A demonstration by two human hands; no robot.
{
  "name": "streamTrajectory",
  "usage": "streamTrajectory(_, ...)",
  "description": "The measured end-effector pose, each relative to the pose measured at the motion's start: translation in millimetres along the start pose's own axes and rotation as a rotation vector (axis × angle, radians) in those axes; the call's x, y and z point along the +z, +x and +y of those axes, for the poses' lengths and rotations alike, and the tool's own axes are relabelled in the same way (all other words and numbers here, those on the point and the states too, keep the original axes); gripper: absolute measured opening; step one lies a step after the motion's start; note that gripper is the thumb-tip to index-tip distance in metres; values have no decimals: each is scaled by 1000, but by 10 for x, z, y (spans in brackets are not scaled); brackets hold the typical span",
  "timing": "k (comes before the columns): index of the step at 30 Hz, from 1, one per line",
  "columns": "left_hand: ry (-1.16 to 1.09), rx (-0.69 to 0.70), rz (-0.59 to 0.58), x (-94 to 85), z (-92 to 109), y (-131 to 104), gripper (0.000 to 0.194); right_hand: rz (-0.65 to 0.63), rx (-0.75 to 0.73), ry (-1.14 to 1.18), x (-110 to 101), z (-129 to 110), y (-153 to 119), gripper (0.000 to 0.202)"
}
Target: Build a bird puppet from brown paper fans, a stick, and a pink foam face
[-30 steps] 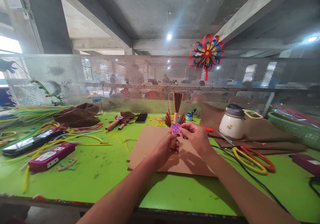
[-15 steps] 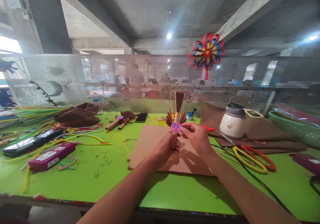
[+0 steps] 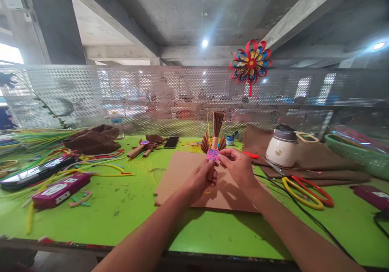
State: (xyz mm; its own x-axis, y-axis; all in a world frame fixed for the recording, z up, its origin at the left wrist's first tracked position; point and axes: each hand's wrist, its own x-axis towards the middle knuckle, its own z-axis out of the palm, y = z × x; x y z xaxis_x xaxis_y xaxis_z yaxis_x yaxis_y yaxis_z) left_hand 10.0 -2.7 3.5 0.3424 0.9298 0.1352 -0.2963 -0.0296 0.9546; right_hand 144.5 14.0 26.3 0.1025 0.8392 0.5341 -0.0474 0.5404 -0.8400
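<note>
In front of me I hold up a brown paper figure (image 3: 214, 142) with pleated fans at its top and sides. A pink paper disc (image 3: 212, 155) with a face drawn in blue and purple covers part of its tube. My left hand (image 3: 203, 175) is closed round the figure's lower part, its thumb just under the disc. My right hand (image 3: 236, 164) pinches the disc's right edge between thumb and forefinger. Below both hands lies a brown cardboard sheet (image 3: 179, 171). Whether the disc is fixed to the tube I cannot tell.
A similar paper figure (image 3: 142, 147) and a phone (image 3: 172, 142) lie behind. Scissors (image 3: 304, 195), a white jar (image 3: 281, 148) and brown paper (image 3: 322, 154) are on the right. Left are pipe cleaners (image 3: 103, 168), a purple box (image 3: 62, 189) and brown cloth (image 3: 91, 139).
The view has shifted very slightly. Both hands keep the same grip on the figure and the disc, with hardly any movement.
</note>
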Motion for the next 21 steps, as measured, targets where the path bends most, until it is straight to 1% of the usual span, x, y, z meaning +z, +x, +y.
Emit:
streamTrajectory(7,12,7,-3,4,-5,-8,43,-10,-49,-70,-14,56,-2,21)
streamTrajectory(14,14,8,-7,-17,-30,16,43,26,-73,-217,-44,127,12,21)
streamTrajectory(21,7,6,-5,-19,-26,19,43,95,-116,-254,-31,106,12,25)
